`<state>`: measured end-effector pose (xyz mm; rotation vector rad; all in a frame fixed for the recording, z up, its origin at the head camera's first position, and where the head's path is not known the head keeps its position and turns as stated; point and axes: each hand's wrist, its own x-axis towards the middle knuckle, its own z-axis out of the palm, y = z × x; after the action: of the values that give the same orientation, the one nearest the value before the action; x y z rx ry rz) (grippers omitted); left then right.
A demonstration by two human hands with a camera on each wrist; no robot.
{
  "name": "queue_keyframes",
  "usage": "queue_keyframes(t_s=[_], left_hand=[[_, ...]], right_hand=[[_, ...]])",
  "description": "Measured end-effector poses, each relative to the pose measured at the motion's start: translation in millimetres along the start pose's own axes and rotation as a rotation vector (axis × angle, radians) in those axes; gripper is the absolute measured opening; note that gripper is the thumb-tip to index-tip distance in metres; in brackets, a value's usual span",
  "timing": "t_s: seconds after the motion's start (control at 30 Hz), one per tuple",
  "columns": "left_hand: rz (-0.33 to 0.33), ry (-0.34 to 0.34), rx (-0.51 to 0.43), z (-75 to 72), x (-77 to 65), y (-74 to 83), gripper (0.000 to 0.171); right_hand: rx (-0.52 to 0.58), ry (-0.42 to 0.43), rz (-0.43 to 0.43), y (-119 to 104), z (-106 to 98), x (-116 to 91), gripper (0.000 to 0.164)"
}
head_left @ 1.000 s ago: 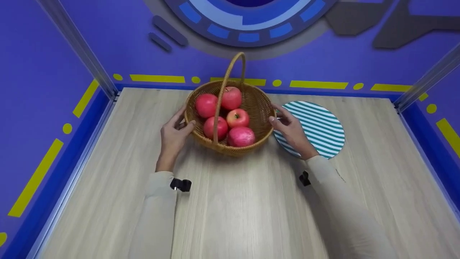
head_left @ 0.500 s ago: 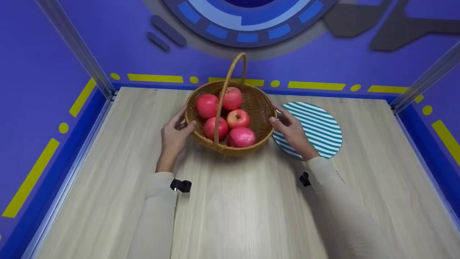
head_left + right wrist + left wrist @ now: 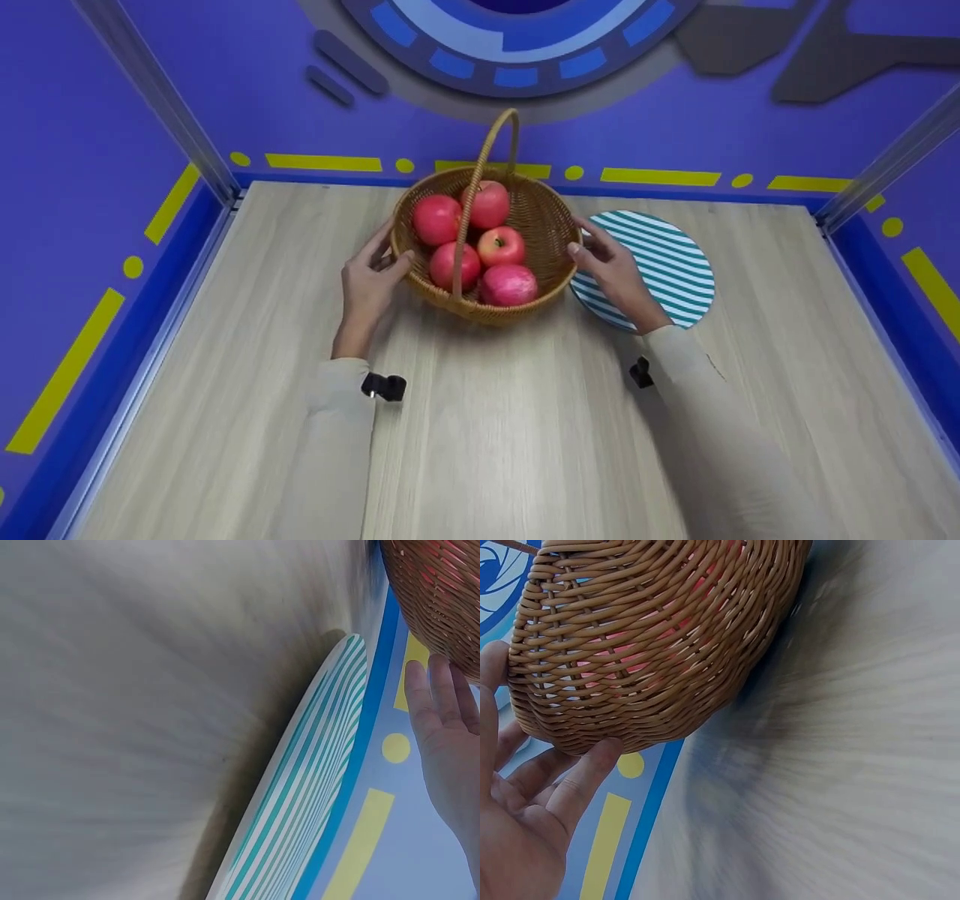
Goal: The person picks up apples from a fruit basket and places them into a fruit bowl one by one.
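A brown wicker basket (image 3: 487, 312) with a tall arched handle (image 3: 486, 157) is held between my two hands, near the back of the table. Several red apples (image 3: 508, 285) lie inside, mostly toward its left half. My left hand (image 3: 367, 289) grips the left rim, thumb on top and fingers beneath the woven side (image 3: 652, 645). On the opposite side my right hand (image 3: 616, 279) holds the rim the same way, with its thumb at the edge. In the right wrist view, fingertips (image 3: 441, 671) support the basket's underside.
A round, green-and-white striped board (image 3: 667, 262) lies flat on the wooden table (image 3: 487, 435), partly under my right hand. Blue panel walls (image 3: 637, 135) close off the back and both sides. Metal posts (image 3: 169, 105) stand at the corners.
The basket has shifted slightly to the right, with both hands moving along with it. Their grip on the rim is unchanged, and the apples stay in place inside.
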<state>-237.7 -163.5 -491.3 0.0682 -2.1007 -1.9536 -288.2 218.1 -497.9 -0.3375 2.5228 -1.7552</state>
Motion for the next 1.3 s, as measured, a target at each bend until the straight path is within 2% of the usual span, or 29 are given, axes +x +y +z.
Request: queue_keyframes(t_s=[0.47, 0.7, 0.87, 1.0, 1.13, 1.3], left_hand=[[0.014, 0.002, 0.003, 4.9, -1.1, -6.9, 0.060], [0.036, 0.088, -0.057, 18.0, -9.7, -12.0, 0.057], [0.051, 0.128, -0.124, 25.8, -11.8, -11.8, 0.053], [0.032, 0.111, -0.129, 27.2, -12.3, -11.2, 0.054], [0.027, 0.068, -0.102, 25.1, -12.9, -9.6, 0.060], [0.032, 0.033, -0.111, 23.1, -11.6, -7.8, 0.071]], right_hand=[[-0.011, 0.020, 0.009, 3.3, -0.3, 0.1, 0.060], [0.002, 0.023, 0.033, 1.4, 0.7, -2.3, 0.061], [0.016, 0.023, 0.060, -9.6, 1.5, -5.2, 0.061], [-0.001, 0.009, 0.079, -21.0, 2.2, -10.0, 0.063], [-0.019, -0.003, 0.085, -16.6, 2.6, -11.0, 0.065], [-0.032, -0.037, 0.056, -13.1, -2.5, -10.5, 0.067]])
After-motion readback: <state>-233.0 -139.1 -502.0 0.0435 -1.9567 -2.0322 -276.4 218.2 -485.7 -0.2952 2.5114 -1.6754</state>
